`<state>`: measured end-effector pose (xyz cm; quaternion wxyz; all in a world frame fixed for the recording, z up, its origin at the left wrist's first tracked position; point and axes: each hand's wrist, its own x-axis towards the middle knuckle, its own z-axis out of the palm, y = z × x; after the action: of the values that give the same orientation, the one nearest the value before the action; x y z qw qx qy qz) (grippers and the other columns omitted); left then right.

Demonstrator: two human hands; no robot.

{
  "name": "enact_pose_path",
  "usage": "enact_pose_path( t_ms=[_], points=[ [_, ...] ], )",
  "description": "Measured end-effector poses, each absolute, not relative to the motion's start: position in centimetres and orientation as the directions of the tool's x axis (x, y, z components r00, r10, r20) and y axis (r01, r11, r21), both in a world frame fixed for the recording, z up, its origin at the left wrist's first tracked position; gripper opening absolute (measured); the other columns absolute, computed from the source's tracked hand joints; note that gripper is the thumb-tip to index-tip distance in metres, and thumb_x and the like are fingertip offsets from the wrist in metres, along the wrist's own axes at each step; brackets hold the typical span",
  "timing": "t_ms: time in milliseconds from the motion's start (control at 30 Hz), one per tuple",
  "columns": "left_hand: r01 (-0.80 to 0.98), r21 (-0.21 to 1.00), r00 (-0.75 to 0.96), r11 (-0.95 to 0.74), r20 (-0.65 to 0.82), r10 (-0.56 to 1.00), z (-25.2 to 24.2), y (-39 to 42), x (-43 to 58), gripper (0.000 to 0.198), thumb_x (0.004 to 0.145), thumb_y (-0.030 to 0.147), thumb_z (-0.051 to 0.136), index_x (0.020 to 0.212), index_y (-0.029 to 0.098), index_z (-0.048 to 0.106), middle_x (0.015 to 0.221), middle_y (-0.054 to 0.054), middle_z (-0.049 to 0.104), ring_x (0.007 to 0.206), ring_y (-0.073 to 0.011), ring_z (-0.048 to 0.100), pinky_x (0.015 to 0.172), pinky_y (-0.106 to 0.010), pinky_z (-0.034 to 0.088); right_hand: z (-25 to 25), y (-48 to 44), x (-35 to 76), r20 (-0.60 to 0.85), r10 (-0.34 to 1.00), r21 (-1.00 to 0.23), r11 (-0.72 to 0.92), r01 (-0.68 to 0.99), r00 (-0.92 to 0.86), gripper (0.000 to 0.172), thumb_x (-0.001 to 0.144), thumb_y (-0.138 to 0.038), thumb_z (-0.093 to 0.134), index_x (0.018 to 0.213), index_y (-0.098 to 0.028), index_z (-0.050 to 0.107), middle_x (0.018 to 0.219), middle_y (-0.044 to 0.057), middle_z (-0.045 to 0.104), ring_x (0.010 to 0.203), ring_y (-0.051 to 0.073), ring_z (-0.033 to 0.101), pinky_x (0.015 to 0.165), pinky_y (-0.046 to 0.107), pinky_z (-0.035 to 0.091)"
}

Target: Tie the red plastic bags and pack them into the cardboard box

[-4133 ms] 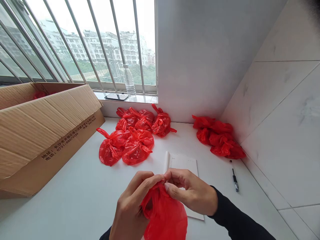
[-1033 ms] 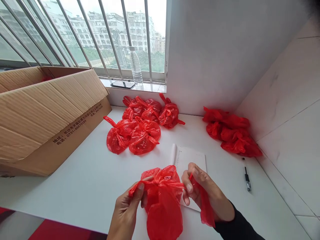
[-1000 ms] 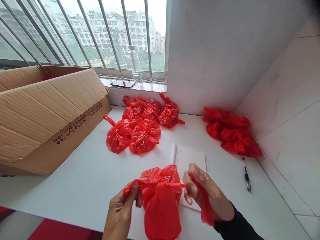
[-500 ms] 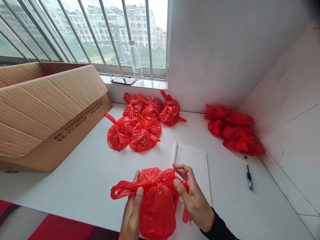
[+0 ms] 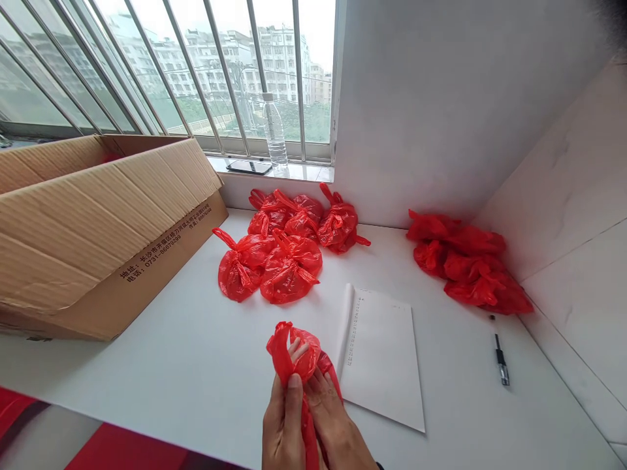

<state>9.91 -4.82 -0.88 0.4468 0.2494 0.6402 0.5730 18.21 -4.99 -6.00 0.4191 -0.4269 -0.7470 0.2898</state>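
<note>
A red plastic bag [image 5: 308, 352] is gathered between my two hands near the front of the white table. My left hand [image 5: 284, 418] grips it on the left side, with the thumb upright over a raised loop of the plastic. My right hand [image 5: 333, 414] presses on the bag from the right, its fingers bunched close together against the film. Some fingertips show behind the loop, and I cannot tell which hand they belong to. The lower part of the bag is mostly hidden by the hands.
Several knotted red bags [image 5: 291, 267] lie near the window wall. A pile of red bags [image 5: 470, 261] rests at the right wall. An open notebook [image 5: 385, 356] and a pen [image 5: 500, 362] lie right of my hands. A large cardboard box [image 5: 112, 222] stands at left.
Both hands have come together around the bag, the right one moving left off the notebook. The bag's long left handle no longer sticks out sideways. The view has shifted slightly.
</note>
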Motion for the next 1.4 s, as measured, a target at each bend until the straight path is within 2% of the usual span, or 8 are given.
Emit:
enact_pose_path(
  t_ms=[133, 200, 300, 467, 633, 900, 1167, 1400],
  points=[
    [-0.075, 0.997, -0.325, 0.020, -0.043, 0.945, 2.2, -0.1, 10.4, 0.047, 0.096, 0.056, 0.047, 0.122, 0.021, 0.066, 0.120, -0.010, 0.072, 0.116, -0.0270, 0.066, 0.095, -0.037, 0.058, -2.6, -1.6, 18.7, 0.444, 0.889, -0.815, 0.453, 0.361, -0.112, 0.062, 0.101, -0.022, 0.042, 0.158, -0.036, 0.024, 0.164, -0.004, 0.027, 0.150, 0.028, 0.028, 0.121, 0.053, 0.033],
    [0.121, 0.978, -0.225, -0.168, 0.192, 0.955, 3.8, 4.8, 10.1, 0.048, 0.100, 0.055, 0.038, 0.121, 0.021, 0.065, 0.115, -0.008, 0.072, 0.107, -0.0242, 0.069, 0.089, -0.036, 0.059, -0.1, 2.2, 19.3, 0.406, 0.905, -0.843, 0.426, 0.328, -0.130, 0.057, 0.101, -0.024, 0.041, 0.157, -0.031, 0.029, 0.164, -0.002, 0.029, 0.152, 0.025, 0.024, 0.123, 0.051, 0.028],
    [0.275, 0.928, -0.168, -0.252, 0.305, 0.937, 5.0, 13.2, 9.2, 0.041, 0.098, 0.051, 0.046, 0.114, 0.018, 0.067, 0.108, -0.007, 0.073, 0.100, -0.0224, 0.069, 0.091, -0.040, 0.056, 2.8, 7.9, 20.6, 0.326, 0.939, -0.882, 0.343, 0.325, -0.105, 0.056, 0.102, -0.030, 0.040, 0.156, -0.017, 0.034, 0.163, 0.007, 0.031, 0.153, 0.024, 0.021, 0.125, 0.049, 0.024],
    [0.596, 0.760, -0.155, -0.260, 0.426, 0.891, 2.2, 19.3, 8.9, 0.045, 0.093, 0.034, 0.062, 0.133, 0.015, 0.056, 0.142, -0.015, 0.055, 0.135, -0.0324, 0.047, 0.112, -0.061, 0.033, 0.2, 9.8, 22.7, 0.330, 0.941, -0.814, 0.327, 0.480, -0.082, 0.052, 0.099, -0.031, 0.046, 0.150, -0.020, 0.044, 0.160, 0.009, 0.038, 0.150, 0.024, 0.030, 0.121, 0.048, 0.032],
    [0.772, 0.518, 0.101, -0.369, 0.473, 0.875, -2.0, 17.4, 11.2, 0.053, 0.095, 0.030, 0.049, 0.148, 0.019, 0.047, 0.161, -0.014, 0.035, 0.151, -0.0312, 0.026, 0.122, -0.052, 0.018, -6.9, 6.8, 25.3, 0.338, 0.929, -0.610, 0.335, 0.718, -0.147, 0.061, 0.101, -0.033, 0.046, 0.158, -0.024, 0.027, 0.162, 0.011, 0.033, 0.151, 0.031, 0.026, 0.118, 0.059, 0.033],
    [0.858, 0.337, 0.244, -0.388, 0.396, 0.885, -5.5, 21.2, 10.5, 0.056, 0.091, 0.021, 0.042, 0.145, 0.012, 0.051, 0.155, -0.019, 0.042, 0.145, -0.0345, 0.038, 0.119, -0.056, 0.025, -8.0, 6.6, 30.3, 0.265, 0.923, -0.417, 0.370, 0.830, -0.278, 0.075, 0.098, -0.042, 0.052, 0.161, -0.027, 0.014, 0.164, 0.008, 0.025, 0.150, 0.032, 0.027, 0.120, 0.060, 0.028],
    [0.819, 0.294, 0.242, -0.494, 0.603, 0.760, -4.5, 18.5, 10.9, 0.053, 0.094, 0.026, 0.046, 0.144, 0.013, 0.049, 0.159, -0.022, 0.034, 0.150, -0.0389, 0.024, 0.121, -0.061, 0.013, -4.9, 11.0, 35.1, 0.448, 0.894, -0.529, 0.262, 0.807, 0.003, 0.044, 0.095, -0.028, 0.054, 0.139, -0.020, 0.055, 0.136, 0.011, 0.062, 0.129, 0.022, 0.057, 0.107, 0.040, 0.051],
    [0.609, 0.434, 0.320, -0.664, 0.632, 0.706, -5.9, 8.6, 12.0, 0.056, 0.084, 0.009, 0.058, 0.134, 0.036, 0.057, 0.128, -0.008, 0.064, 0.118, -0.0298, 0.060, 0.101, -0.044, 0.046, -0.8, 24.2, 43.4, 0.578, 0.784, -0.515, 0.135, 0.846, 0.227, 0.024, 0.096, -0.024, 0.054, 0.114, -0.019, 0.069, 0.130, 0.014, 0.060, 0.132, 0.029, 0.049, 0.113, 0.054, 0.037]
  ],
)
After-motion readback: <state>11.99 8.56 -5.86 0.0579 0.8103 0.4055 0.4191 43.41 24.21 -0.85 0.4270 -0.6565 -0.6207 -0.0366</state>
